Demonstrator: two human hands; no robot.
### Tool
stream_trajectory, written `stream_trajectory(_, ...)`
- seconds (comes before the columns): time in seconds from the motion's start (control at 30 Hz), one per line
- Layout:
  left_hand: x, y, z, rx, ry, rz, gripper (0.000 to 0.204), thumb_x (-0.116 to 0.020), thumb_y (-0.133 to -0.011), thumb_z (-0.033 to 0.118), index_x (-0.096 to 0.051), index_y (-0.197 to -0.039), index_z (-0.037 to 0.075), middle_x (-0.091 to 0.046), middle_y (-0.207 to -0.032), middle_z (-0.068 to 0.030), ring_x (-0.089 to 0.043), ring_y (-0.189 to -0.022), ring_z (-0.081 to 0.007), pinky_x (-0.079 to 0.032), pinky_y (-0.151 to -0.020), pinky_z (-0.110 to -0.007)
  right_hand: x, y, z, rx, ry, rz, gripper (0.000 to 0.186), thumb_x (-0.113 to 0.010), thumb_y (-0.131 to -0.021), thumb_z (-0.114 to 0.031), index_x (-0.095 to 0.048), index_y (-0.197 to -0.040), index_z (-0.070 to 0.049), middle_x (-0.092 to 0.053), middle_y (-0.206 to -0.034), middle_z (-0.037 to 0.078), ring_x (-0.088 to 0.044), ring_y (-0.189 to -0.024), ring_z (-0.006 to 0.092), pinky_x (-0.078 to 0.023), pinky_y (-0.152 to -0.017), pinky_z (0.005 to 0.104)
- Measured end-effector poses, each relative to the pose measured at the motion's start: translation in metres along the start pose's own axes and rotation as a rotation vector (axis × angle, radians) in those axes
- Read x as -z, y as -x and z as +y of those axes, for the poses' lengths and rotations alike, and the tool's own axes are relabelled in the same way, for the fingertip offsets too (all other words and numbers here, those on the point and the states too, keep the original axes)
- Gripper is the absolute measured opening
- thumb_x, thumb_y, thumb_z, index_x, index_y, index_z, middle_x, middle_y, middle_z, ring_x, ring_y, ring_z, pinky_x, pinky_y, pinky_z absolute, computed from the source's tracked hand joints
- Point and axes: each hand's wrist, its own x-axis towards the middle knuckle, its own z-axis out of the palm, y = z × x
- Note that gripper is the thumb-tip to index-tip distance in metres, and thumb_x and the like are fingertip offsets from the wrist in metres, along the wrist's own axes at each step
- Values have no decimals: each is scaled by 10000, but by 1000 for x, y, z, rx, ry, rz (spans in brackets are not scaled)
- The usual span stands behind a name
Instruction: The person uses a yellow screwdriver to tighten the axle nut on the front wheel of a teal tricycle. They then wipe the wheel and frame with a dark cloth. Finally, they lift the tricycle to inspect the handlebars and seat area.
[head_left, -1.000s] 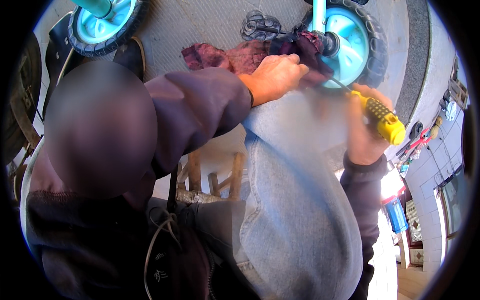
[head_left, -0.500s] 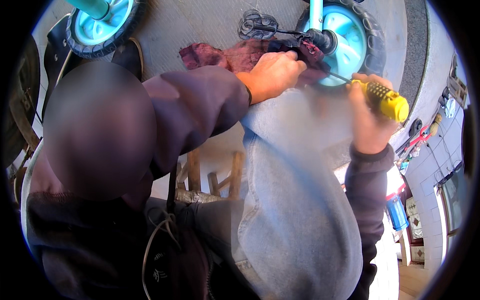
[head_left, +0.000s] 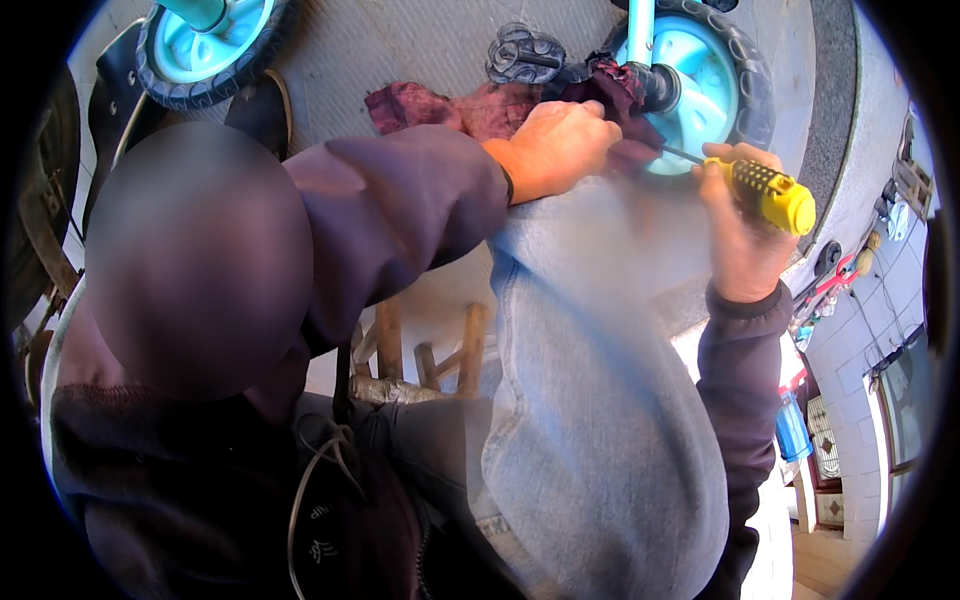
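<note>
I see my right hand (head_left: 745,235) gripping a yellow-handled screwdriver (head_left: 765,190), its tip hidden at the turquoise plastic wheel (head_left: 705,75). My left hand (head_left: 555,150) presses a dark red rag (head_left: 450,105); its fingertips are blurred.

Two small wheels with turquoise rims and dark tyres show: one (head_left: 205,45) far left of the screwdriver, one (head_left: 700,75) just above it. One yellow-handled screwdriver (head_left: 765,190). One dark red rag (head_left: 470,105), left of the screwdriver. One black pedal (head_left: 525,55), as far as the view tells. Two hands: left (head_left: 555,150), right (head_left: 740,235). One wooden stool (head_left: 430,355) below.
</note>
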Motion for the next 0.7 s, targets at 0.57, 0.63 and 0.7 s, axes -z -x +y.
stream_trajectory(0.57,17,6,14,-49,-7,-11,464,-575,-812,125,-446,-1257,112,-602,-920,-150,-630,-848,-328,-508,-697,-417,35,0,-22,-159,-231,89,265,-632,-843,-8,-518,-1080,20,-642,-989,186,-662,-809,225,-543,-777,334)
stream_trajectory(0.63,14,4,16,-128,-64,-39,530,-559,-831,142,-348,-1317,122,-602,-915,-153,-639,-829,-317,-514,-686,-401,34,10,-26,-69,-146,178,267,-598,-847,23,-507,-1098,28,-637,-1000,205,-667,-809,243,-541,-786,339)
stream_trajectory(0.7,14,1,16,-104,-142,-83,564,-564,-826,144,-353,-1349,131,-576,-931,-145,-633,-778,-316,-520,-646,-398,36,17,-30,-54,-154,252,265,-592,-843,30,-508,-1093,32,-636,-1001,210,-670,-807,247,-541,-793,346)
